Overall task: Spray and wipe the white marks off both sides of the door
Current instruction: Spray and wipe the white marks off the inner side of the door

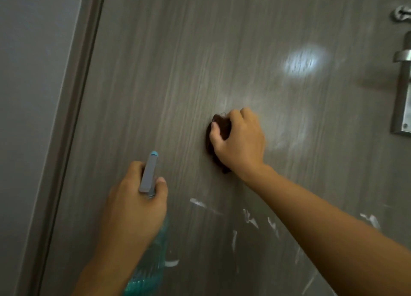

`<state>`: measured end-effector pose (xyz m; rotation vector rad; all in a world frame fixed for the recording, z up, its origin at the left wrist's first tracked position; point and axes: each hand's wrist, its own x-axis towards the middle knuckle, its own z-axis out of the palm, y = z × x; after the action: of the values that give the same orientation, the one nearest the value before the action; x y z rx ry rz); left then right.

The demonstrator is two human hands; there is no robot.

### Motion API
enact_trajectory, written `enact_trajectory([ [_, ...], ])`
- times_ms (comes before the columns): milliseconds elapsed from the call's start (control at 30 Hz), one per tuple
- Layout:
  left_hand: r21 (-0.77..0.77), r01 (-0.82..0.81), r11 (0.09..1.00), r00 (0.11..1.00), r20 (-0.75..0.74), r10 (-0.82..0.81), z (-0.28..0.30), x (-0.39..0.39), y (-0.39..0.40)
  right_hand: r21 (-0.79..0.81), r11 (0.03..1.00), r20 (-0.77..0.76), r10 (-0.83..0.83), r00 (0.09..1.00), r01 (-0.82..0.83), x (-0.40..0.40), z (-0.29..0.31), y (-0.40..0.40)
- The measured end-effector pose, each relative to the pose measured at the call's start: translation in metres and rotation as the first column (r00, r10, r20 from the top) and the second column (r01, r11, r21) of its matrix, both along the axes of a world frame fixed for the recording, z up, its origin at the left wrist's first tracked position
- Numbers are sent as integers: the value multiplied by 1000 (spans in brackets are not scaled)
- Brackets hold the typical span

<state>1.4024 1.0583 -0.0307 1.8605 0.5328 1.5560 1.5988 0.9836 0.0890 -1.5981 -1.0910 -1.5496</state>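
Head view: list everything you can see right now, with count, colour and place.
grey wood-grain door: one, fills most of the view
white smeared marks: several, low on the door, beneath the right forearm
bright light patch: one, whitish, upper right of the door
silver metal door handle and plate: one, right edge, partly cut off
grey door frame: one, left of the door
pale wall: far left
clear blue spray bottle with grey trigger head: one, lower left
dark brown cloth: one, bunched, pressed to mid-door
left hand: grips the bottle
right hand: grips the cloth
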Motion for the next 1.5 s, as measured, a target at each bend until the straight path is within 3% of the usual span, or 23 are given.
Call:
enact_trajectory([
  [167,1,-27,1000,999,18,27,0,4,-4,-437,899,207,71,976,27,-12,-125,7],
  [233,5,-17,1000,999,28,16,2,6,-6,-486,873,199,70,977,36,-12,-141,6],
  [333,19,11,1000,1000,26,-12,3,4,-7,-391,920,155,41,987,23,-13,-106,7],
  [467,42,49,998,999,18,-50,0,4,-7,-33,999,21,-7,1000,8,-4,-13,3],
  [533,46,38,998,999,13,-38,-2,6,-5,34,999,1,-21,1000,21,-2,1,4],
  [600,41,27,999,1000,4,-27,-5,8,-4,3,999,46,-33,998,32,-4,-22,6],
  [667,32,14,999,1000,5,-14,-7,10,-4,-140,990,123,-9,992,26,-8,-72,5],
  [767,43,-17,999,1000,5,17,-6,10,-7,-423,905,216,40,976,56,-5,-147,-7],
  [867,54,-28,998,1000,-1,28,-2,6,-12,-537,839,205,30,978,87,-3,-170,-12],
  [933,64,-18,998,1000,5,18,1,3,-16,-483,874,145,22,989,51,-8,-146,-9],
  [1033,73,8,997,1000,4,-8,3,1,-20,-193,981,39,-25,999,32,-8,-83,-9],
  [1100,67,27,997,1000,-4,-27,2,1,-24,-17,999,-25,-39,999,39,-2,-58,-13],
  [1167,58,35,998,999,-26,-34,2,2,-26,-41,998,-13,-47,999,46,0,-70,-17],
  [1267,50,11,999,999,-48,-9,3,7,-35,-317,948,29,-4,1000,13,-4,-129,-21],
  [1333,49,25,999,998,-60,-22,4,12,-42,-388,921,-70,7,998,-33,-4,-149,-27],
  [1433,59,52,997,995,-92,-47,5,20,-54,-252,957,-276,72,958,-144,-3,-151,-51],
  [1500,55,77,995,991,-111,-71,5,28,-62,-129,976,-316,127,940,-175,0,-145,-79],
])
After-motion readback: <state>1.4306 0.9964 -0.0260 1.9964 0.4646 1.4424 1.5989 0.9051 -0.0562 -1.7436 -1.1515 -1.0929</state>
